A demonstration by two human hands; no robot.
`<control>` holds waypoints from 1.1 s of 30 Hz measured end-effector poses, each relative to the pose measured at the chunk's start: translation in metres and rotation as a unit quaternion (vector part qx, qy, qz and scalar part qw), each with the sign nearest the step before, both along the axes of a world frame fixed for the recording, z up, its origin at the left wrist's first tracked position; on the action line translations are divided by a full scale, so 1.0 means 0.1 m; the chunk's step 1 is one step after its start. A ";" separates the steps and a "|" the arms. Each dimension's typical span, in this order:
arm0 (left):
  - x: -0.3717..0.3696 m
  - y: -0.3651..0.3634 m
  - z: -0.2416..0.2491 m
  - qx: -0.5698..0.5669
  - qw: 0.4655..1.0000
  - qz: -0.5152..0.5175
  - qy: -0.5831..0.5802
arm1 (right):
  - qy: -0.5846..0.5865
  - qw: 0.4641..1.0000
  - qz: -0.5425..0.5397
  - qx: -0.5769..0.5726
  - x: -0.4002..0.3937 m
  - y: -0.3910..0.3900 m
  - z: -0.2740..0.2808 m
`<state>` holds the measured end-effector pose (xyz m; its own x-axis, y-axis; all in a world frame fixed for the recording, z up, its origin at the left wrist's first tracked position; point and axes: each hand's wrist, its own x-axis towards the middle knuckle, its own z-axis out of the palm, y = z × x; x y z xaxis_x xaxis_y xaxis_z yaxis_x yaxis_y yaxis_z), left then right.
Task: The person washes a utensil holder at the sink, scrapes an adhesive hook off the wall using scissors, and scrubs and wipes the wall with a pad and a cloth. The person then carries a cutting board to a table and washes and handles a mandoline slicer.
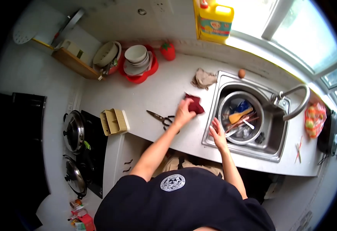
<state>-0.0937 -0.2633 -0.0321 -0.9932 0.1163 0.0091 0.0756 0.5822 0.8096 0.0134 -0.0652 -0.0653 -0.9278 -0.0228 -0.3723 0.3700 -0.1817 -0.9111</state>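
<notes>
Black shirt (199, 204) nearest; countertop (137, 100) beyond; sink (253, 153) right. Right hand (219, 138) near its left rim, fingers loosely open. Left hand (183, 112) pinches dark red cloth (196, 106) over countertop. Judged: cloth-handling step; next move calls for steady grip.

Red cloth (194, 104), matt; sink (273, 144), glossy metal.

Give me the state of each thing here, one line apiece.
Red cloth: bunched, in left hand
Right hand: open, holding nothing
Scissors: lying flat, blades look closed
Beige cloth: crumpled
Metal basin: in sink, holding utensils
Bowls: stacked
Pots: lids on
Yellow jug: upright
Tap: flow unclear
</notes>
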 end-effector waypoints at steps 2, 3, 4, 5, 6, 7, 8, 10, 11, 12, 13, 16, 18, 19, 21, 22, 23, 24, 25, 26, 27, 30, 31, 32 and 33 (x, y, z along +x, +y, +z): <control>0.27 0.18 0.23 0.076 0.993 -0.087 0.011 | -0.066 0.993 -0.051 -0.085 -0.21 -0.16 0.67; 0.38 0.25 0.34 0.128 0.984 -0.111 -0.048 | -0.049 0.984 -0.049 -0.161 -0.28 -0.18 0.64; 0.49 0.31 0.39 0.151 0.977 -0.118 -0.095 | -0.032 0.970 -0.046 -0.238 -0.37 -0.20 0.55; 0.61 0.33 0.35 0.137 0.985 -0.095 -0.030 | -0.004 0.952 -0.002 -0.305 -0.52 -0.17 0.45; 0.61 0.22 0.50 0.138 0.980 -0.135 -0.055 | -0.008 0.946 -0.005 -0.324 -0.58 -0.19 0.44; 0.62 0.14 0.56 0.248 0.958 -0.114 -0.087 | -0.041 0.935 -0.002 -0.353 -0.63 -0.20 0.43; 0.60 0.03 0.61 0.354 0.923 -0.097 -0.117 | -0.073 0.922 0.001 -0.381 -0.71 -0.22 0.42; 0.45 -0.41 0.61 0.163 0.982 -0.077 -0.057 | -0.133 0.875 -0.012 -0.465 -0.90 -0.33 0.43; 0.36 -0.67 0.28 0.168 0.985 -0.018 -0.021 | -0.133 0.859 -0.002 -0.495 -1.03 -0.42 0.64; 0.27 -0.89 0.14 0.319 0.943 0.071 -0.070 | -0.136 0.842 0.006 -0.523 -1.13 -0.49 0.95; 0.11 -1.17 -0.09 0.242 0.960 0.135 0.041 | -0.086 0.856 0.033 -0.509 -1.28 -0.57 1.19; -0.28 -1.96 -0.47 0.066 0.949 0.298 0.079 | 0.122 0.935 0.114 -0.312 -1.94 -0.83 1.95; -0.49 -2.28 -0.68 -0.068 0.937 0.330 0.089 | 0.278 0.954 0.060 -0.091 -2.43 -1.02 2.66; -0.58 -2.39 -0.78 -0.120 0.932 0.328 0.097 | 0.356 0.933 0.018 -0.046 -2.61 -1.22 3.11; -0.71 -2.51 -0.92 -0.202 0.917 0.331 0.098 | 0.543 0.833 -0.055 0.084 -3.07 -1.57 3.89; -0.71 -2.53 -0.99 -0.232 0.909 0.335 0.087 | 0.629 0.748 -0.104 0.183 -3.34 -1.70 4.21; -0.69 -2.54 -1.06 -0.264 0.900 0.339 0.076 | 0.661 0.692 -0.137 0.256 -3.50 -1.80 4.47; -0.67 -2.55 -1.11 -0.282 0.896 0.331 0.091 | 0.687 0.628 -0.168 0.326 -3.63 -1.90 4.74; -0.63 -2.54 -1.12 -0.301 0.891 0.323 0.105 | 0.706 0.557 -0.195 0.391 -3.76 -2.01 4.96; -0.59 -2.53 -1.10 -0.320 0.885 0.316 0.117 | 0.718 0.482 -0.219 0.452 -3.94 -2.12 5.12; -0.60 -2.54 -1.06 -0.328 0.886 0.312 0.103 | 0.710 0.424 -0.261 0.498 -4.18 -2.15 5.26; -0.60 -2.51 -0.92 -0.341 0.887 0.304 0.069 | 0.683 0.317 -0.331 0.569 -4.76 -2.21 5.22; -0.59 -2.52 -0.89 -0.338 0.888 0.303 0.066 | 0.699 0.310 -0.311 0.563 -4.90 -2.25 5.00; -0.62 -2.51 -0.86 -0.335 0.890 0.303 0.064 | 0.716 0.302 -0.293 0.557 -5.06 -2.28 4.76; -0.65 -2.50 -0.85 -0.326 0.893 0.304 0.063 | 0.734 0.293 -0.274 0.548 -5.21 -2.32 4.52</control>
